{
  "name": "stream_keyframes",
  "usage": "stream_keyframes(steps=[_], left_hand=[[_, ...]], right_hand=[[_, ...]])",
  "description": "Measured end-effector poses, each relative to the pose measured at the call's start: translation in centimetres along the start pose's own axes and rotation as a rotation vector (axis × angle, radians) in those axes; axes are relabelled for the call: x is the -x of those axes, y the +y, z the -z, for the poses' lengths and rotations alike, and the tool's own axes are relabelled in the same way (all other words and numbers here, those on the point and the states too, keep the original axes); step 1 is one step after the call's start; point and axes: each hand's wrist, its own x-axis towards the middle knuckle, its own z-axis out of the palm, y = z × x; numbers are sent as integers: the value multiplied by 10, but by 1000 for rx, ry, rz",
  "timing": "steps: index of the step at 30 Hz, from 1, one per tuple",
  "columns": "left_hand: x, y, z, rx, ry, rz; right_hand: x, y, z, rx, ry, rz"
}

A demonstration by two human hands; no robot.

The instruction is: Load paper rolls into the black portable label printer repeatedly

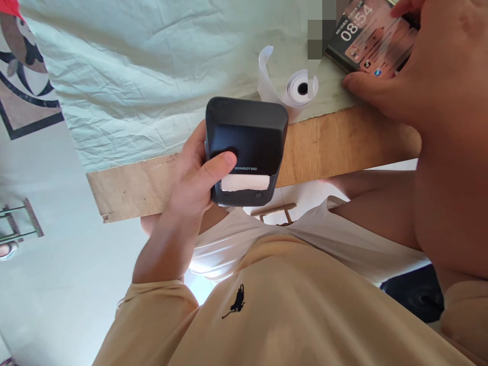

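Note:
My left hand (206, 173) is wrapped round a black handheld label printer (247, 137), its thumb lying on the front. A strip of white paper (245, 182) shows in the printer's slot. At the upper right, my right hand (427, 76) is spread at a phone (366, 40) lying on the cloth, its thumb by the phone's lower edge and a finger over the lit screen, which reads 08:54. Between the printer and the phone stands a white paper roll (301, 88) with a dark core and a loose curled end.
A pale green cloth (152, 76) covers the table, whose bare wooden edge (129, 188) runs in front of my legs. A patterned floor panel (30, 66) and a metal rack (21, 223) are at the left. A dark object (415, 295) is at the lower right.

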Motion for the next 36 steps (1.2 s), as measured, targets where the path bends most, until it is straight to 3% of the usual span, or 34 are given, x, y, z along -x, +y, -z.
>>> stream_keyframes(steps=[14,23,29,32,33,36], left_hand=[[0,-2,1,5,5,2],[1,0,3,-11,-2,6],[1,-3,4,-2,-16,6],[-6,-21,12,14,-84,-105],[-9,-28,16,61,-110,-249],[-15,-46,25,99,-205,-356]], right_hand=[[-1,1,2,-7,10,11],[-8,14,-7,-44,58,65],[-4,8,-1,-25,23,15],[-5,14,-3,-105,47,80],[-7,18,-5,-134,55,98],[-17,38,-14,-184,99,143]])
